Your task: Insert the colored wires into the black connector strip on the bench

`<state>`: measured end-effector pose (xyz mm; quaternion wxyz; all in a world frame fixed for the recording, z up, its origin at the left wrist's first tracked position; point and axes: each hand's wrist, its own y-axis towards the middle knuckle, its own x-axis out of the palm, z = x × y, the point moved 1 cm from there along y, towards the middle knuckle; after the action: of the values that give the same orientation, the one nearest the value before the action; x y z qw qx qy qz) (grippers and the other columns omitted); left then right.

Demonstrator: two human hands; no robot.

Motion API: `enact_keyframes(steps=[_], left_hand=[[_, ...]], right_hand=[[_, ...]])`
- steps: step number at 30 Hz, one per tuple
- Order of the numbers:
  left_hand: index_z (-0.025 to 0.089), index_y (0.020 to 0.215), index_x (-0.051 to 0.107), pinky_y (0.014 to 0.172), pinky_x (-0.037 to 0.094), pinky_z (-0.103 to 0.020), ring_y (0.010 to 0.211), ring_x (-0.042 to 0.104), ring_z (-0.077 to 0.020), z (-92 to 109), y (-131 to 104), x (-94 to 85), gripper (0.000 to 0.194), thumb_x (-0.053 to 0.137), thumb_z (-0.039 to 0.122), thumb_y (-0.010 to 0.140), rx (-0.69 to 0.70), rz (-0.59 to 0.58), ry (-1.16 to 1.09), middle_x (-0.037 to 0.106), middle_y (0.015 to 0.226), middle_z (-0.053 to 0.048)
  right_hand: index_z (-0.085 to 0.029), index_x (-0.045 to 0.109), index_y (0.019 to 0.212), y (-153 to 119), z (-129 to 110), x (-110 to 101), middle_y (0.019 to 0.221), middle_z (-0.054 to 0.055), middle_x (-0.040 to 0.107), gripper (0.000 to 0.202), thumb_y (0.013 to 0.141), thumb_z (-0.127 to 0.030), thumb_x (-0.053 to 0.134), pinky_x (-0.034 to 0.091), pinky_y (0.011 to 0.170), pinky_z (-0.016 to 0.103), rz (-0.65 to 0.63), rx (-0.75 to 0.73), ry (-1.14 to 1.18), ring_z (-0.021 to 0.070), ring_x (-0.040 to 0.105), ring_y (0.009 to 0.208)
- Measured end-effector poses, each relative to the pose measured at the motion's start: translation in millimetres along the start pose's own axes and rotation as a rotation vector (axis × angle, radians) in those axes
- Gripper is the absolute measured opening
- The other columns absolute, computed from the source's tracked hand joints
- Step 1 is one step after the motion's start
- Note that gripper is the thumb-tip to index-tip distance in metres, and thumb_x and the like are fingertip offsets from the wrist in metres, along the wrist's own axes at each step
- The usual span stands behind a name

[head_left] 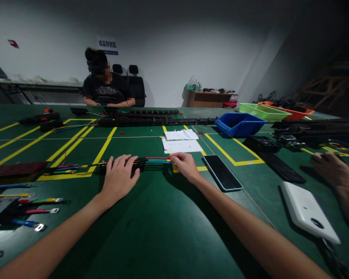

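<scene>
Red, green and blue wires (157, 159) stretch to the right from a long black part (139, 166) lying on the green table (151, 224). My left hand (120, 170) rests palm down over the black part, its fingers spread across it and the thumb apart. At the right end of the wires, my right hand (186, 166) pinches them between thumb and fingers. The very tips of the wires are partly hidden by those fingers. More wires (66, 167) come out of the black part on the left.
White paper sheets (182, 141) and a phone (222, 173) lie near my right hand. Beyond are a blue bin (240, 124) and a green bin (263, 111). A white device (310, 211) and another person's hand (331, 166) are at right. Lugged cables (37, 211) lie at left. A person (107, 89) sits opposite.
</scene>
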<state>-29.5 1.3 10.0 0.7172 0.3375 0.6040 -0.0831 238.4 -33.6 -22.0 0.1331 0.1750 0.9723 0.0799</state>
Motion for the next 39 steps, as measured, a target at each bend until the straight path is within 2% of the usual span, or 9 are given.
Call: enact_keyframes(steps=[5, 13, 18, 22, 28, 35, 39], left_hand=[[0.019, 0.14, 0.057, 0.12, 0.026, -0.063, 0.135, 0.05, -0.0333, 0, 0, 0.1, 0.053, 0.041, 0.046, 0.098, 0.001, 0.007, -0.007, 0.06, 0.141, -0.015], [0.019, 0.14, 0.057, 0.12, 0.027, -0.063, 0.135, 0.05, -0.0335, 0, 0, -0.2, 0.053, 0.041, 0.046, 0.097, -0.008, 0.006, -0.01, 0.06, 0.14, -0.015], [0.018, 0.14, 0.057, 0.12, 0.027, -0.063, 0.135, 0.05, -0.0331, 3, 0, -2.3, 0.052, 0.041, 0.044, 0.097, -0.009, -0.003, -0.006, 0.06, 0.14, -0.015], [0.02, 0.138, 0.058, 0.12, 0.027, -0.062, 0.134, 0.051, -0.033, 4, -1, -1.8, 0.05, 0.042, 0.043, 0.097, -0.017, 0.011, -0.003, 0.061, 0.139, -0.014], [0.019, 0.14, 0.056, 0.12, 0.026, -0.063, 0.135, 0.05, -0.0327, 3, -1, -1.6, 0.052, 0.041, 0.044, 0.097, -0.009, -0.003, -0.009, 0.06, 0.14, -0.014], [0.019, 0.14, 0.057, 0.121, 0.026, -0.063, 0.136, 0.05, -0.0332, 3, -1, -0.7, 0.052, 0.042, 0.044, 0.097, -0.018, -0.007, -0.02, 0.059, 0.141, -0.014], [0.018, 0.141, 0.056, 0.121, 0.025, -0.064, 0.137, 0.049, -0.0334, 2, -1, 0.2, 0.053, 0.041, 0.045, 0.098, -0.016, -0.018, -0.021, 0.058, 0.143, -0.015]], right_hand=[[-0.017, 0.077, 0.088, -1, 1, -1, 0.07, 0.001, 0.068, 0.028, 0.082, -0.038, 0.06, 0.042, 0.055, 0.025, -0.004, -0.063, -0.072, 0.015, 0.057, 0.061], [-0.019, 0.075, 0.102, -4, -3, -3, 0.091, 0.005, 0.075, 0.031, 0.09, -0.039, 0.056, 0.049, 0.071, 0.029, -0.001, -0.233, -0.162, 0.0189, 0.064, 0.079], [-0.019, 0.071, 0.103, -5, -1, -2, 0.088, 0.005, 0.072, 0.029, 0.086, -0.039, 0.06, 0.05, 0.071, 0.029, 0.047, -0.175, -0.115, 0.0188, 0.064, 0.079], [-0.02, 0.067, 0.09, -2, 4, -2, 0.079, 0.002, 0.068, 0.018, 0.081, -0.035, 0.061, 0.048, 0.063, 0.027, 0.081, -0.1, -0.065, 0.0172, 0.061, 0.071], [-0.02, 0.065, 0.084, -1, 4, -4, 0.079, 0.002, 0.067, 0.013, 0.075, -0.029, 0.06, 0.047, 0.068, 0.028, 0.047, -0.148, -0.075, 0.017, 0.059, 0.073], [-0.017, 0.071, 0.104, 1, 6, -3, 0.092, 0.007, 0.072, 0.034, 0.077, -0.035, 0.066, 0.05, 0.074, 0.031, 0.047, -0.116, 0.006, 0.0194, 0.062, 0.08], [-0.017, 0.072, 0.103, 2, 9, -3, 0.093, 0.006, 0.072, 0.033, 0.074, -0.031, 0.066, 0.049, 0.074, 0.03, 0.03, -0.096, 0.018, 0.0187, 0.061, 0.08]])
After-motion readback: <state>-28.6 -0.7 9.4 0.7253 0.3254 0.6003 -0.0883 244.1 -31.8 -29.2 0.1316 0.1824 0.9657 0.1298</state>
